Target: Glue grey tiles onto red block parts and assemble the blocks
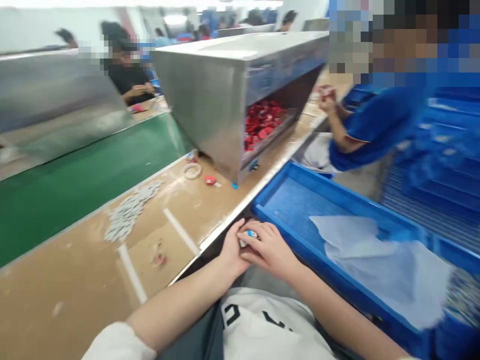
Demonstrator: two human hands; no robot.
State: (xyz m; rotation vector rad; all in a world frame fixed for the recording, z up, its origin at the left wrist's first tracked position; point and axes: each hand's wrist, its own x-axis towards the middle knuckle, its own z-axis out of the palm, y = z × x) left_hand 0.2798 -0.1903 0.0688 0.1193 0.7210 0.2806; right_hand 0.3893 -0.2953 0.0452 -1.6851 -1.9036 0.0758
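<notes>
My left hand (pixel 232 247) and my right hand (pixel 268 247) meet just off the edge of the brown worktable (pixel 86 280), beside the corner of a blue plastic tray (pixel 300 200). Both are closed around one small white and blue piece (pixel 249 235), which peeks out between the fingers. A heap of several small grey parts (pixel 129 210) lies on the table to the left of my hands.
A green conveyor belt (pixel 75 180) runs along the table's far side. A steel box (pixel 240 90) holds red parts (pixel 262 122). A tape roll (pixel 192 170) and a red piece (pixel 210 180) lie near it. A clear bag (pixel 378 260) lies in the tray. A person in blue (pixel 375 125) works at right; another sits across the belt.
</notes>
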